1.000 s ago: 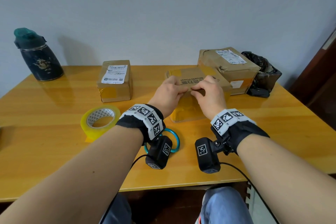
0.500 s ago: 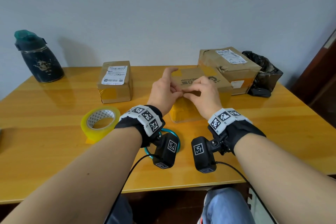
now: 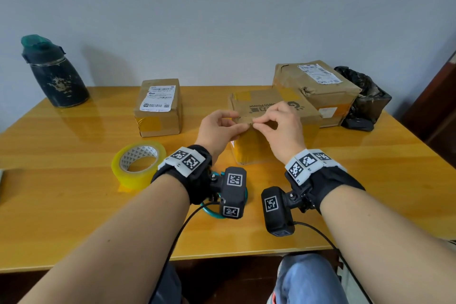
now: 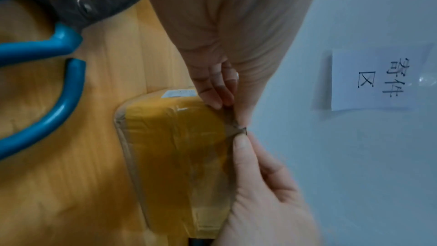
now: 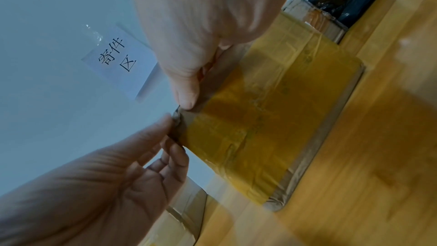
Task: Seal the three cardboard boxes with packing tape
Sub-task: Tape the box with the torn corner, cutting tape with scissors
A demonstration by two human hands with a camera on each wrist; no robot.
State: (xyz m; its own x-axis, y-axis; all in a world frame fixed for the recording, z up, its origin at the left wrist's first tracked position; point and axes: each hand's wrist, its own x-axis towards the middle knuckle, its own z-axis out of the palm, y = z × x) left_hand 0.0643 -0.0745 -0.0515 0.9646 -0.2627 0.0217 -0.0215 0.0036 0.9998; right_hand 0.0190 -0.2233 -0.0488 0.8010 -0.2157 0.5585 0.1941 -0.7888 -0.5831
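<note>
Cardboard box (image 3: 272,116) near top edge in both hands' grip.

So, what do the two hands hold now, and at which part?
Both the left hand and the right hand pinch the middle box at its near top edge.

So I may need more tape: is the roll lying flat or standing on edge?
Flat: the tape roll lies on the table, its core opening facing up.

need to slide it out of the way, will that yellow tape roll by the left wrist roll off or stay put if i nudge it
The tape roll lies flat on the table, so it would probably slide, not roll. Its open core suggests it is light and easy to lift.
</note>
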